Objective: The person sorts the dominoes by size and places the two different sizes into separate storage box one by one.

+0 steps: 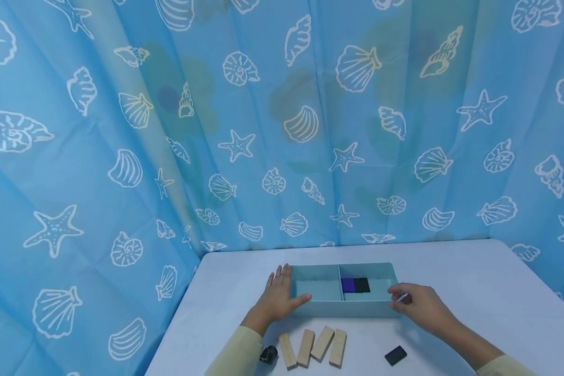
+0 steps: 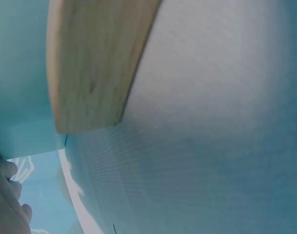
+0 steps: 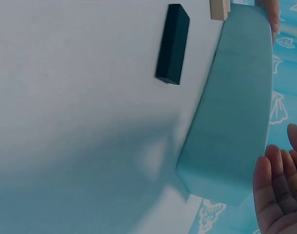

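A long teal box (image 1: 338,309) with a divider stands on the white table. Its right compartment holds a purple block (image 1: 348,285) beside a black block (image 1: 362,285); no block shows in the left one. My left hand (image 1: 278,300) rests on the box's left end, fingers straight and thumb over the front rim. At the opposite end, my right hand (image 1: 420,305) has its fingertips at the right front corner. The right wrist view shows these fingers (image 3: 280,187) loosely bent beside the end wall, thumb apart, with nothing visible between them.
Several wooden blocks (image 1: 305,347) lie in front of the box, one wooden block (image 2: 102,63) large in the left wrist view. Another black block (image 1: 396,355) lies at front right. A small black object (image 1: 269,355) is by my left sleeve. A shell-patterned curtain (image 1: 272,130) hangs behind.
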`<state>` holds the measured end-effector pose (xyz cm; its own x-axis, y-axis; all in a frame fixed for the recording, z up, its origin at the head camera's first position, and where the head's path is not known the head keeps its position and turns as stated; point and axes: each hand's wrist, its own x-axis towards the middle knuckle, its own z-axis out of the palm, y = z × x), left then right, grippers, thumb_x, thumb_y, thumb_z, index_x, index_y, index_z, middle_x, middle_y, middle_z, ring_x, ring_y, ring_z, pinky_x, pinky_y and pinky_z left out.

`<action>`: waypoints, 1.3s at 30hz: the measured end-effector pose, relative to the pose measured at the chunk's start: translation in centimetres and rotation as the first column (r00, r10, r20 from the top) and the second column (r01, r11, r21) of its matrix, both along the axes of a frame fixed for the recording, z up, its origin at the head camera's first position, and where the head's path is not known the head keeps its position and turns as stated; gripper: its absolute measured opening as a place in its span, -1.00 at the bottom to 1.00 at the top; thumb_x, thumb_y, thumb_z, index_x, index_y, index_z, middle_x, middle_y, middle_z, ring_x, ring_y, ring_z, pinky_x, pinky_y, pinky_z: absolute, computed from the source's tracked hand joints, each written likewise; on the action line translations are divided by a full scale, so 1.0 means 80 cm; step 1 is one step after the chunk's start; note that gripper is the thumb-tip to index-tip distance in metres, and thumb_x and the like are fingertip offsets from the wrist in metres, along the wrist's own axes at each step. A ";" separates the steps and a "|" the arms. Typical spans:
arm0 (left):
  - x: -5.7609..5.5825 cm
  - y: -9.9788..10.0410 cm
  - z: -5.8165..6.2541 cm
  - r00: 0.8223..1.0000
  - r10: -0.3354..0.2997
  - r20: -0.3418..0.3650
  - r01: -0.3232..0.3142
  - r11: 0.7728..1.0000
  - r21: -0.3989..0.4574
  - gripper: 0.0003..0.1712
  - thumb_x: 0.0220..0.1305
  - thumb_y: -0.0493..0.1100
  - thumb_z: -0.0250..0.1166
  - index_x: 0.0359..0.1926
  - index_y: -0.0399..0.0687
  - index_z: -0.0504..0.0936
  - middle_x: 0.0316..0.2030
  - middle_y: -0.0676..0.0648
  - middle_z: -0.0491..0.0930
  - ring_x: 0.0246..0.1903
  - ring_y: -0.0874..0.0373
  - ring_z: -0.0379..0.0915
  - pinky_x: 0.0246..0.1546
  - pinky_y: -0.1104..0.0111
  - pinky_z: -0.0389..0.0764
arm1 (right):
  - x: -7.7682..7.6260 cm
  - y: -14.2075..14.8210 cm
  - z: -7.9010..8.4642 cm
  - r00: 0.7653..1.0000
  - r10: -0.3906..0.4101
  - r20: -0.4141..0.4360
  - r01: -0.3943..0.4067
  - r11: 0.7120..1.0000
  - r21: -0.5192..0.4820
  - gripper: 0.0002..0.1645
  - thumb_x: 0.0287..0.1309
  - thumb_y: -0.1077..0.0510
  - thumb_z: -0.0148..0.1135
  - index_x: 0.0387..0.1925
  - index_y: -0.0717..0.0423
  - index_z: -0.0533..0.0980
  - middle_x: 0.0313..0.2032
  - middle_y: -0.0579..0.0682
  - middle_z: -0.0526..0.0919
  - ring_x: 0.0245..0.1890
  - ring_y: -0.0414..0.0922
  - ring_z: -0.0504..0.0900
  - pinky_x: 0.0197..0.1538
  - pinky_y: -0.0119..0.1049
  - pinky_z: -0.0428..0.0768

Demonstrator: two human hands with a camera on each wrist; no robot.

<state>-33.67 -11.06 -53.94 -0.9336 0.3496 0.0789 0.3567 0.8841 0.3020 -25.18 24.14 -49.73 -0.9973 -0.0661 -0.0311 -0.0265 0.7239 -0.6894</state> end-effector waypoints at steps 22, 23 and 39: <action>0.002 -0.001 0.001 1.000 -0.019 -0.005 0.019 1.000 0.018 0.19 0.24 0.48 0.05 0.51 -0.30 -0.10 0.49 -0.23 -0.08 0.48 -0.10 -0.29 0.41 -0.01 -0.23 | 0.007 0.003 -0.019 0.958 0.149 0.243 -0.159 0.987 0.020 -0.60 -0.06 0.21 0.49 -0.10 0.12 0.64 -0.23 -0.09 0.64 -0.27 -0.16 0.59 -0.19 -0.17 0.63; 0.002 -0.001 0.001 1.000 -0.017 -0.004 0.017 1.000 0.014 0.19 0.24 0.48 0.05 0.51 -0.30 -0.10 0.49 -0.23 -0.09 0.48 -0.10 -0.30 0.41 0.00 -0.23 | 0.008 0.003 -0.019 0.954 0.158 0.256 -0.168 0.986 0.019 -0.60 -0.06 0.20 0.49 -0.10 0.12 0.63 -0.24 -0.09 0.64 -0.26 -0.15 0.59 -0.19 -0.16 0.63; 0.000 0.000 -0.001 1.000 0.004 0.017 -0.004 1.000 0.001 0.20 0.23 0.50 0.03 0.52 -0.26 -0.14 0.50 -0.21 -0.11 0.48 -0.07 -0.33 0.41 0.01 -0.25 | 0.015 0.005 -0.042 0.922 0.210 0.325 -0.224 0.975 0.004 -0.50 -0.23 0.31 0.53 -0.10 0.11 0.65 -0.26 -0.11 0.62 -0.27 -0.12 0.56 -0.17 -0.12 0.62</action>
<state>-33.69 -11.06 -54.04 -0.9360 0.3462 0.0632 0.3482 0.8850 0.3092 -24.01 24.52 -53.11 -0.8950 -0.2719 -0.3537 0.0313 0.7526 -0.6577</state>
